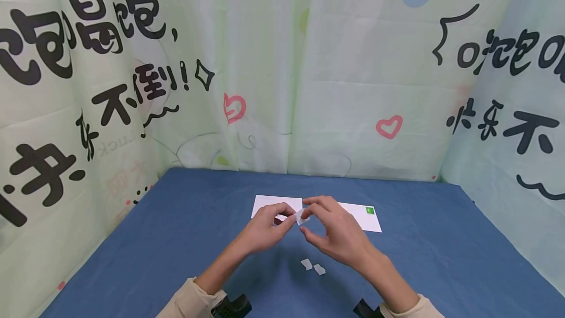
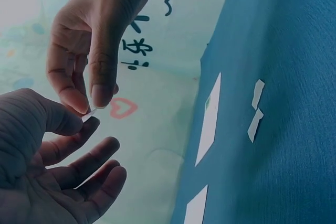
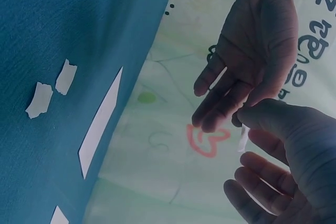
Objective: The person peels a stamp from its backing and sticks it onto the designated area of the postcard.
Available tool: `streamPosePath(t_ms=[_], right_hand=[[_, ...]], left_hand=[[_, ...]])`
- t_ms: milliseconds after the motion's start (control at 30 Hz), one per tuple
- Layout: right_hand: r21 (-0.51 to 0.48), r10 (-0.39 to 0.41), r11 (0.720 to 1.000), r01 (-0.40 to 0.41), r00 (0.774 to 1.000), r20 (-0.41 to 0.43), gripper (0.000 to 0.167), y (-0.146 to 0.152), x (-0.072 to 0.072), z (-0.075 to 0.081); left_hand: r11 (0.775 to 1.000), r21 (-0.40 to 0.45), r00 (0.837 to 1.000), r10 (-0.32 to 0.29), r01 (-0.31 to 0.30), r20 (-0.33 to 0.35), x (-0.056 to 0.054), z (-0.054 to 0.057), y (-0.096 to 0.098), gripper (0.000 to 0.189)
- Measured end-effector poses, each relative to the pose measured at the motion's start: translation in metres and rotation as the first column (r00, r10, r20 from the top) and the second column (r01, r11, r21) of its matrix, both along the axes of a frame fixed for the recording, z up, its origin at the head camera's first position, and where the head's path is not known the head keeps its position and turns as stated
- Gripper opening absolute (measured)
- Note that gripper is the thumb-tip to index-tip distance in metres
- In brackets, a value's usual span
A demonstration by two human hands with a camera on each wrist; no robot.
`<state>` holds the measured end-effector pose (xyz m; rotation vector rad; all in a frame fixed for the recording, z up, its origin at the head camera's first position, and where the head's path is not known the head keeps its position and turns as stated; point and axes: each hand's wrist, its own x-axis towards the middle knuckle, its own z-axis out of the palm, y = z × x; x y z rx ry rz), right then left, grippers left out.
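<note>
Between the thumb and index finger of my left hand [image 1: 266, 229] is a small white paper-like piece [image 1: 300, 217]; these two fingers pinch it. My right hand [image 1: 337, 232] is close beside it, its bent index finger at the piece and its thumb apart below in the head view. Whether that finger touches the piece or only covers it is hard to see. In the left wrist view a corner of the white piece [image 2: 89, 115] shows below the right thumb tip. The other left fingers [image 2: 100, 153] are loosely spread.
Behind the hands lie two white cards or envelopes, the left one [image 1: 266, 201] plain where visible, the right one [image 1: 370, 222] bearing a green square [image 1: 370, 210]. Nearer me, two torn white scraps [image 1: 306, 264] lie on the blue tablecloth [image 1: 212, 200]. A printed curtain [image 1: 335, 63] surrounds the table.
</note>
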<state>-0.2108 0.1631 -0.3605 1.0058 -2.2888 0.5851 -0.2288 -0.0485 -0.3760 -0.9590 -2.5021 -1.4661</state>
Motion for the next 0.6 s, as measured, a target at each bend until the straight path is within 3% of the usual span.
streamPosePath(t_ms=[267, 600], right_hand=[[0.005, 0.009, 1.000, -0.009, 0.999, -0.031, 0.026, -0.0001, -0.0016, -0.0017], [0.011, 0.004, 1.000, -0.004, 1.000, -0.030, 0.027, -0.0002, -0.0025, -0.0031]], left_hand=[[0.999, 0.033, 0.997, -0.011, 0.009, 0.079, 0.0004, 0.0020, -0.0006, 0.017], [0.999, 0.040, 0.994, -0.033, 0.029, 0.106, -0.0012, 0.0006, -0.0020, 0.017]])
